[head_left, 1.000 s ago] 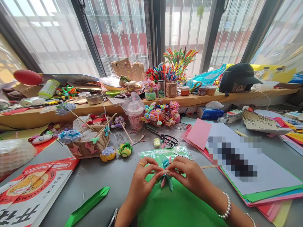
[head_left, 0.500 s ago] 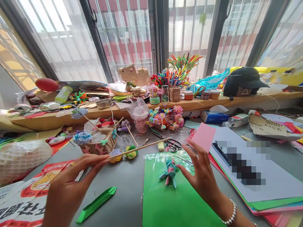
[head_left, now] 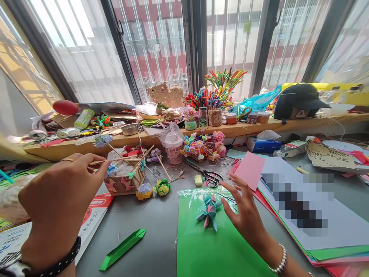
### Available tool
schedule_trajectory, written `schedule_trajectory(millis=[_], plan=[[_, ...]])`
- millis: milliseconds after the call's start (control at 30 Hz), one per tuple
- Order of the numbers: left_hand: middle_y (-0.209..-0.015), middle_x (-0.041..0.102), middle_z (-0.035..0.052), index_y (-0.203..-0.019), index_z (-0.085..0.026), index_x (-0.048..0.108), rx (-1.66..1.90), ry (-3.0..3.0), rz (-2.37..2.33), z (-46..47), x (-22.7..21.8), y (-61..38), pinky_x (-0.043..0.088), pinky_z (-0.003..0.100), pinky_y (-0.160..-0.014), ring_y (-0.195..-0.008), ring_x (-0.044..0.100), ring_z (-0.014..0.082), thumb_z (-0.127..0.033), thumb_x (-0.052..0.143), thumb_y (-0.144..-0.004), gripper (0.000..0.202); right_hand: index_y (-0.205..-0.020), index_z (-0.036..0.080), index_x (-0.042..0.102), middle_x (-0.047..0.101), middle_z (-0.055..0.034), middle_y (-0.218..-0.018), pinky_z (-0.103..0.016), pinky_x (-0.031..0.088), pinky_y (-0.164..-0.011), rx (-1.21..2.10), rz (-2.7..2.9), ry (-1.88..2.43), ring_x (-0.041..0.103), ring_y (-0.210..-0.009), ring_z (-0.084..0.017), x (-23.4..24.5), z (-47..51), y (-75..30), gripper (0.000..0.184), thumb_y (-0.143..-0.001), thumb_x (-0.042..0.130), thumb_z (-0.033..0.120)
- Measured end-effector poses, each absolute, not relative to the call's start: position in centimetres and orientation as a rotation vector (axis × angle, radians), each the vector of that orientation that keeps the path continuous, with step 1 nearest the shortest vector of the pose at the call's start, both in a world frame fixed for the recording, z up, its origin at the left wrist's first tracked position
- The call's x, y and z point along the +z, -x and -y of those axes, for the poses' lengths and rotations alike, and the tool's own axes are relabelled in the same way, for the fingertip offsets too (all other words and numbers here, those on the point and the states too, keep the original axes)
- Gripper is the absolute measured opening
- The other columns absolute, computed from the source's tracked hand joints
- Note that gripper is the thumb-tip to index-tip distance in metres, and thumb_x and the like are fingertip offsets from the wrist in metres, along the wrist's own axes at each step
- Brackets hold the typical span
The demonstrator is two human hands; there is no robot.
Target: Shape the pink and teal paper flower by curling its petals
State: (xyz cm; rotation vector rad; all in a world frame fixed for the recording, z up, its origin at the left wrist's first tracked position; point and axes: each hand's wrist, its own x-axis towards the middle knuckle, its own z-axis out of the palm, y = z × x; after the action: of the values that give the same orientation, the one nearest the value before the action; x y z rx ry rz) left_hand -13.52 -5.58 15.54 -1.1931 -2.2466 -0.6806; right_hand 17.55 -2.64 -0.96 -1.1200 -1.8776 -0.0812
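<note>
My left hand (head_left: 59, 200) is raised at the left, its fingers pinched on a thin wooden stick (head_left: 115, 160) whose tip reaches over a small woven basket (head_left: 125, 182) of paper flowers. My right hand (head_left: 245, 213) hovers open, fingers spread, just right of a small teal and pink folded paper flower (head_left: 209, 209). That flower lies on a green sheet (head_left: 213, 246) in front of me, touching neither hand.
A folded green paper strip (head_left: 123, 248) lies on the grey table at lower left. Scissors (head_left: 209, 177), paper balls (head_left: 163, 187), a plastic cup (head_left: 173, 144) and a flower bunch (head_left: 201, 146) crowd the middle. Stacked coloured sheets (head_left: 302, 215) lie right. A cluttered wooden sill (head_left: 230, 129) runs behind.
My left hand pulled the stick away from the paper flower and carried it left to the basket. My right hand let go and opened beside the flower, which now lies on the green sheet.
</note>
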Motion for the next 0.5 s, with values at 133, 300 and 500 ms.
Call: schedule_trajectory(millis=[133, 300, 500], plan=[[-0.077, 0.062, 0.0089, -0.096, -0.019, 0.060, -0.262, 1.205, 2.186, 4.3, 18.5, 10.2, 0.032, 0.025, -0.050, -0.071, 0.057, 0.0256, -0.052, 0.035, -0.078, 0.045, -0.117, 0.021, 0.044, 0.036, -0.0117, -0.127, -0.047, 0.041, -0.091, -0.059, 1.903, 1.124, 0.034, -0.120, -0.027, -1.0, 2.8, -17.3, 0.033, -0.084, 0.046, 0.021], [-0.085, 0.062, 0.0113, -0.097, -0.015, 0.059, -0.315, 1.181, 2.190, 2.8, 19.0, 11.9, 0.041, 0.030, -0.057, -0.080, 0.057, 0.0271, -0.050, 0.031, -0.080, 0.048, -0.114, 0.021, 0.046, 0.040, -0.0111, -0.125, -0.048, 0.039, -0.093, -0.060, 1.901, 1.124, 0.037, -0.119, -0.027, -0.8, 2.9, -17.2, 0.030, -0.084, 0.045, 0.021], [-0.090, 0.060, 0.0143, -0.097, -0.011, 0.053, -0.238, 1.386, 2.207, 0.7, 19.4, 11.9, 0.043, 0.034, -0.060, -0.086, 0.058, 0.0312, -0.043, 0.018, -0.087, 0.049, -0.115, 0.021, 0.045, 0.040, -0.0111, -0.125, -0.047, 0.039, -0.092, -0.037, 1.903, 1.126, 0.037, -0.119, -0.027, -0.8, 2.9, -17.2, 0.030, -0.085, 0.044, 0.020]])
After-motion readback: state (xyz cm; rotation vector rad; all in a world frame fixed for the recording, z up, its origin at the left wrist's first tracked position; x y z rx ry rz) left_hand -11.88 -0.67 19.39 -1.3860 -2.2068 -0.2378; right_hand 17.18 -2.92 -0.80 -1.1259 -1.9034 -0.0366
